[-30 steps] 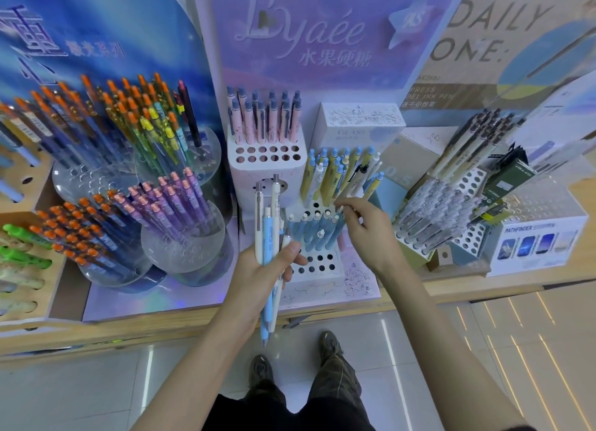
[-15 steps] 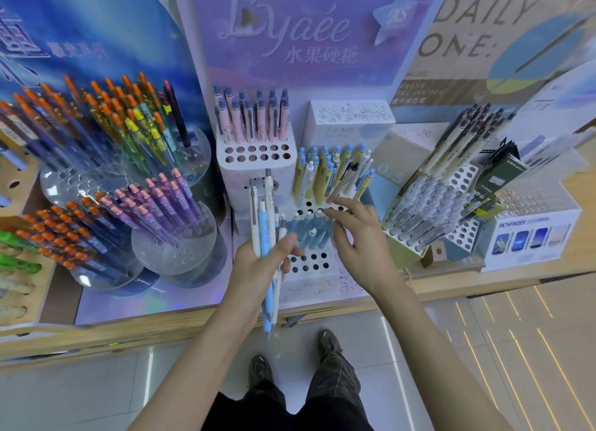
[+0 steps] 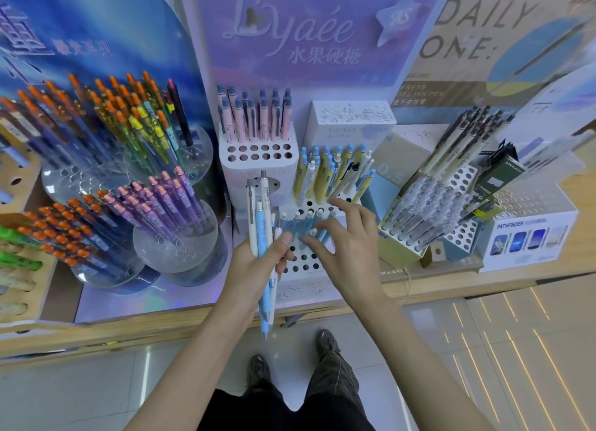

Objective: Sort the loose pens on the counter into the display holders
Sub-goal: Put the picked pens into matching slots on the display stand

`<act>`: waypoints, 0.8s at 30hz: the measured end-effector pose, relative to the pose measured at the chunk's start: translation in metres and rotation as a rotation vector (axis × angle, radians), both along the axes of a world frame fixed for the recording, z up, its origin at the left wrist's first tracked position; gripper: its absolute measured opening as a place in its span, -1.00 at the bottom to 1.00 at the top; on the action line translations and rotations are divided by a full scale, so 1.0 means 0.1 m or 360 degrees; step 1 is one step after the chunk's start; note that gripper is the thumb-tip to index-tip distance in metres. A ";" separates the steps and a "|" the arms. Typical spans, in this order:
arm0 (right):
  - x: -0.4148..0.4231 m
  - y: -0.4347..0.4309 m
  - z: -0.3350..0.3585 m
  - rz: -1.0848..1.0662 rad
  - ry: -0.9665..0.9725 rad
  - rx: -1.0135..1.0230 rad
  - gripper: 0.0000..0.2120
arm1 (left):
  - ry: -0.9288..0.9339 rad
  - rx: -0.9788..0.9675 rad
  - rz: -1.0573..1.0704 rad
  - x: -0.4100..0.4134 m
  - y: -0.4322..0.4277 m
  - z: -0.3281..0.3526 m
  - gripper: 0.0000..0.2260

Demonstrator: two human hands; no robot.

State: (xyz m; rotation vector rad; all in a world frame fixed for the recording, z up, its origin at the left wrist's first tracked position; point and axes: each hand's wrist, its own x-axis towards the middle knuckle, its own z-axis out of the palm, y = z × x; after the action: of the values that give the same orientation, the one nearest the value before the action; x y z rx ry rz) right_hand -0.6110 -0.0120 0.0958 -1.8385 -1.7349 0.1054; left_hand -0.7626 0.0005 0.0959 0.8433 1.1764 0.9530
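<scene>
My left hand (image 3: pixel 258 263) grips a bundle of pens (image 3: pixel 263 224), white ones and a light blue one, upright in front of the counter. Just right of it, my right hand (image 3: pixel 345 250) hovers with fingers spread over the white stepped display holder (image 3: pixel 303 263). That hand holds nothing. Blue pens (image 3: pixel 306 226) stand in the holder's lower row under my fingertips. Yellow and blue pens (image 3: pixel 332 176) fill its upper row. Behind stands a taller white holder (image 3: pixel 258 153) with pink pens (image 3: pixel 254 118) in its back rows.
Clear round holders (image 3: pixel 174 247) with purple, orange and yellow pens crowd the left. A slanted holder of white and grey pens (image 3: pixel 429 201) and a white "Pathfinder" box (image 3: pixel 529 237) stand right. The wooden counter edge (image 3: pixel 451 288) runs in front, with tiled floor below.
My right hand let go of the pen it was setting among the yellow and blue pens. It drew back and down, and now spreads over the lower blue row. The left hand stays put.
</scene>
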 end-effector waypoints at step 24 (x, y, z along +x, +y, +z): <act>-0.28 0.06 0.51 0.0185 0.1524 -0.0978 -0.93 | -0.0280 0.0040 -0.0361 -0.28 -0.14 0.05 -0.79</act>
State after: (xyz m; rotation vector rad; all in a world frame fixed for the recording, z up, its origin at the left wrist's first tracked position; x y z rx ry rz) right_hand -0.6395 -0.0059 0.1469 -1.5996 -1.1420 1.4381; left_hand -0.7903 -0.0137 0.1008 0.8746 0.8988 0.8382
